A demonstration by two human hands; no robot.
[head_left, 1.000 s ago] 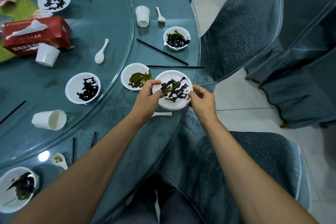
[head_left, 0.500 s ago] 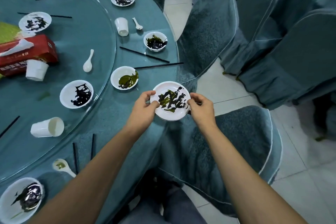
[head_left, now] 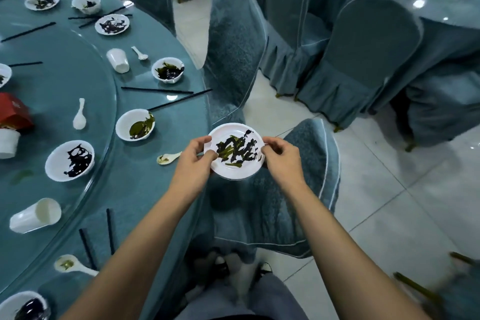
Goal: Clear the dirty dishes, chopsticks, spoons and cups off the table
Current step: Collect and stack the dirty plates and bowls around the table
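A small round white plate smeared with dark green and black leftovers [head_left: 235,150] is held up between both hands, just past the edge of the round bench covered in teal cloth under glass [head_left: 155,189] and above the seat of a teal-covered chair [head_left: 306,189]. The left hand [head_left: 193,161] grips the plate's left rim, thumb on top and fingers curled in against the edge. The right hand [head_left: 281,157] pinches the right rim, fingers bent and clamped on it; what lies under the plate is hidden, so the hold there cannot be told. On the bench just left of the left hand lies a short white spoon with a green smear [head_left: 168,158], and beyond it stands a white bowl with a green leaf inside [head_left: 135,125]. Two long black chopsticks [head_left: 157,90] lie crossed at a slant farther back, near a white bowl of dark scraps [head_left: 168,69]. On what seems to be a raised glass turntable [head_left: 65,73] sit a white bowl streaked with black sauce [head_left: 69,160], a white spoon lying bowl-down [head_left: 79,117], and a white paper cup tipped on its side [head_left: 36,215].
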